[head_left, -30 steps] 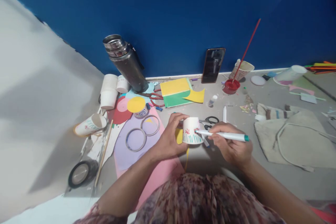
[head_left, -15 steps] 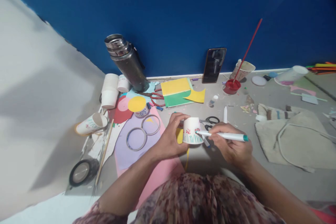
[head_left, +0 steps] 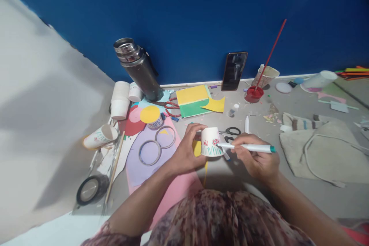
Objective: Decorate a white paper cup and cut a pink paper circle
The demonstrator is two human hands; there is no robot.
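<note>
My left hand grips a white paper cup from its left side, thumb below and fingers above. The cup is upside down, with green zigzag strokes near its rim and small red marks above them. Between the fingers of my right hand is a white marker pen with a green end; its tip is at the red marks on the cup. Behind the cup lie black-handled scissors, partly covered. Another white marker lies just beyond my right hand.
A steel flask and a phone lean near the blue wall. Yellow and green paper lies beyond my hands. At left are two tape rolls, stacked white cups and a brush. A cloth bag lies right, a red pot behind.
The cup has tilted slightly in my left hand. My right hand and the marker have shifted a little to the right, the tip staying close to the cup.
</note>
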